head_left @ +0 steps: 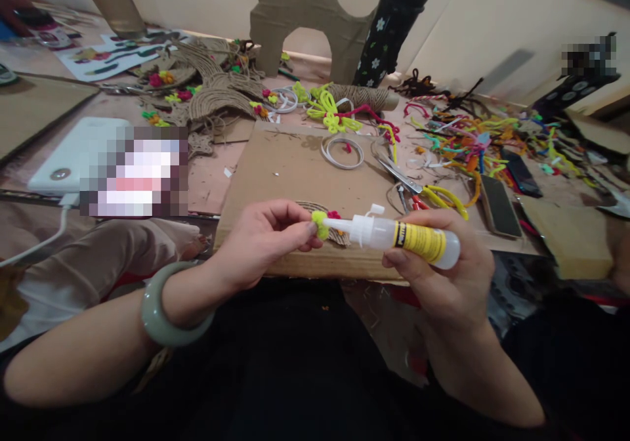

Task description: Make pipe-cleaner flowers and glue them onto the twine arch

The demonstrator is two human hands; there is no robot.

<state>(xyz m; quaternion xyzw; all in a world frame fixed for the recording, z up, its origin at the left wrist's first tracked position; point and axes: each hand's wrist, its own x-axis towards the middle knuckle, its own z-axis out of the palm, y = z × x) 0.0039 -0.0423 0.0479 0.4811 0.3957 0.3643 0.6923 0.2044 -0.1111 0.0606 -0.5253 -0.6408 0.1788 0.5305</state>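
As the left hand (pixel 256 241) pinches a lime-green fuzzy flower (pixel 321 226) over the near part of a cardboard board (pixel 285 165), the right hand (pixel 445 290) grasps a yellow-labelled squeeze bottle (pixel 378 232), its nozzle meeting the bloom. The step in hand appears to be dabbing liquid from the bottle onto the flower; it calls for a steady nozzle and a light squeeze, with fingertips clear of the tip. Beneath the flower, a coiled twine piece (pixel 338 237) lies on the board. Scissors (pixel 401 173) sit at the board's right edge, tangled pipe cleaners (pixel 482 142) farther right. A white power bank (pixel 81 155) rests left of the board; beyond it, a cardboard cutout (pixel 295 14) stands by a pale wall (pixel 472 27).
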